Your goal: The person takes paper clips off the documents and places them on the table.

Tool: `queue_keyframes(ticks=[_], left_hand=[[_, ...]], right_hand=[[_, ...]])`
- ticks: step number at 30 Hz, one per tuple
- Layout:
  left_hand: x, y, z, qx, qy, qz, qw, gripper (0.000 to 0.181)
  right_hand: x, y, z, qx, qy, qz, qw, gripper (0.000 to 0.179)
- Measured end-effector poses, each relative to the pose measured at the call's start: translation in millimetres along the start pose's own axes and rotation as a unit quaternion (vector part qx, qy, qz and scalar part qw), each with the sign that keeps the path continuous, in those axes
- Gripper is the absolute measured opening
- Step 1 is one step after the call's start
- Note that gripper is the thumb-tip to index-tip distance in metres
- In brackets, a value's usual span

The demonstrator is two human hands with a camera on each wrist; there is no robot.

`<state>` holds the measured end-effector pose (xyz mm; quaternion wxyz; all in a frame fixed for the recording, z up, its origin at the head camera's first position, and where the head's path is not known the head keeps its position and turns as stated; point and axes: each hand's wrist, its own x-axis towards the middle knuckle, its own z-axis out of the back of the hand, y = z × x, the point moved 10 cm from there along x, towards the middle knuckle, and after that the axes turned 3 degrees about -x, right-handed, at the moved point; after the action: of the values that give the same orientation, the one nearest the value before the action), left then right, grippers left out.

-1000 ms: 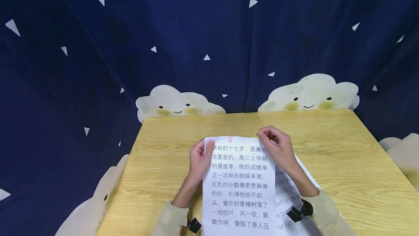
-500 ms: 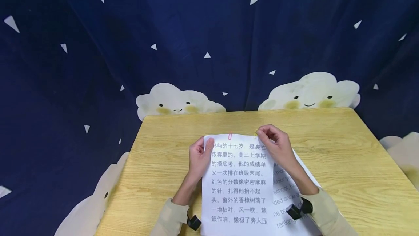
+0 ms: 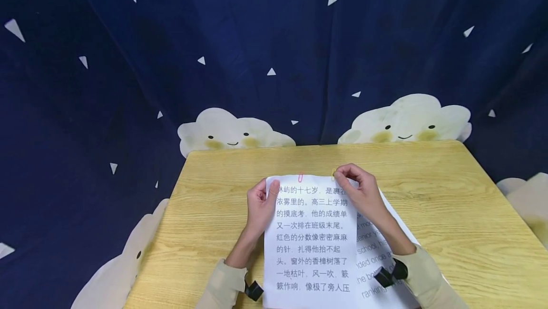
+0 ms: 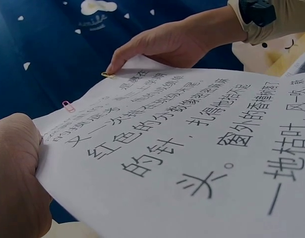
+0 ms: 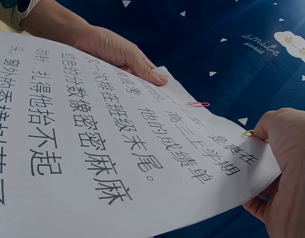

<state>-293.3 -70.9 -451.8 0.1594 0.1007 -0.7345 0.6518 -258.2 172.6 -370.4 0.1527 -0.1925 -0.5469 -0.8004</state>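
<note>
L hand (image 3: 259, 210) grips printed sheet (image 3: 311, 244) — R hand (image 3: 363, 191) pinches yellow clip (image 5: 248, 133) on top edge, pink clip (image 3: 300, 177) btwn.

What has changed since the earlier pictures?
Only a little: the right hand and the yellow clip shifted slightly left, and the front sheet rose slightly in the head view, though the camera also moved. Nothing was newly gripped or released. The left hand still holds the front sheet, and the pink clip stays on its top edge.
</note>
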Motion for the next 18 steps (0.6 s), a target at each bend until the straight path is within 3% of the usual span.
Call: queue_keyframes(ticks=[9, 15, 18], left_hand=[[0.6, -1.9, -2.1, -0.005, 0.002, 0.015, 0.9999, 0.024], [-1.4, -23.6, -7.1, -0.008, 0.011, 0.013, 0.9998, 0.022], [-2.1, -26.2, -7.9, -0.005, 0.011, 0.014, 0.9998, 0.021]], right_hand=[[0.5, 0, 2, -0.007, 0.001, -0.004, 1.0, 0.006], [1.1, -1, 5, -0.016, -0.006, -0.005, 0.9998, 0.007], [2.0, -1, 7, -0.019, -0.009, -0.006, 0.9998, 0.008]])
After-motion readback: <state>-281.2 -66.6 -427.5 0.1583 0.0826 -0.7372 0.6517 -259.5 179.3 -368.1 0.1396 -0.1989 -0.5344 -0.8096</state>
